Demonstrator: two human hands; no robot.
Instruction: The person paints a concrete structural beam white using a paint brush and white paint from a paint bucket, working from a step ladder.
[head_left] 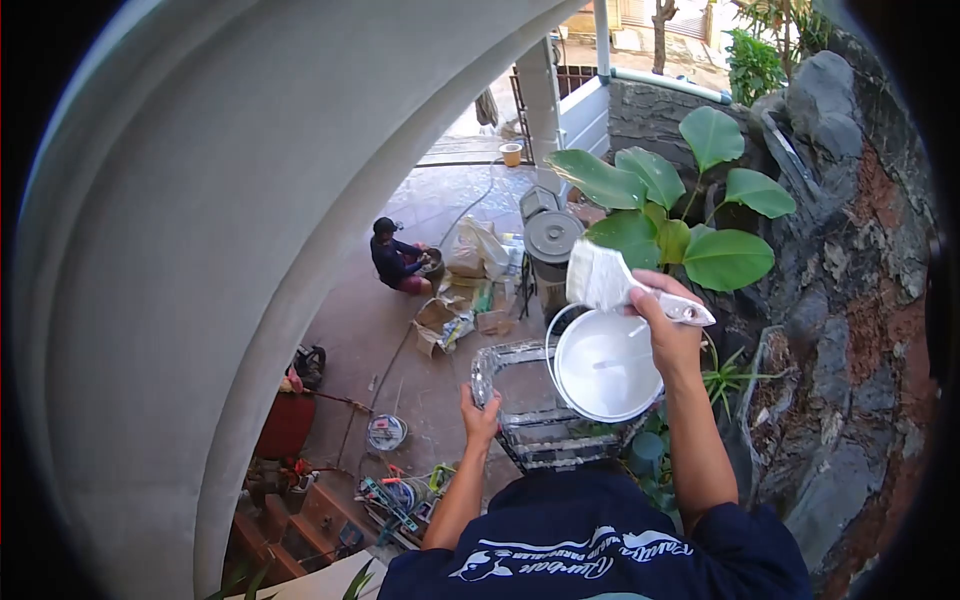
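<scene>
My right hand (665, 305) is closed round the handle of a wide paintbrush (597, 278), whose bristles are coated white and point to the left. Just below the brush is a white bucket (607, 365) with white paint inside and a wire handle raised on its left. What supports the bucket is partly hidden. On the left, my left hand (481, 412) grips the edge of a paint-spattered ladder (515, 358). Several of its rungs show below the bucket.
A curved grey wall (180, 250) fills the left. Rough rock (835, 400) and a large-leaved plant (725, 255) stand at right. Far below, a person (393, 258) crouches over a pot near bags and cardboard (440, 325). Another bucket (386, 432) and tools lie on the floor.
</scene>
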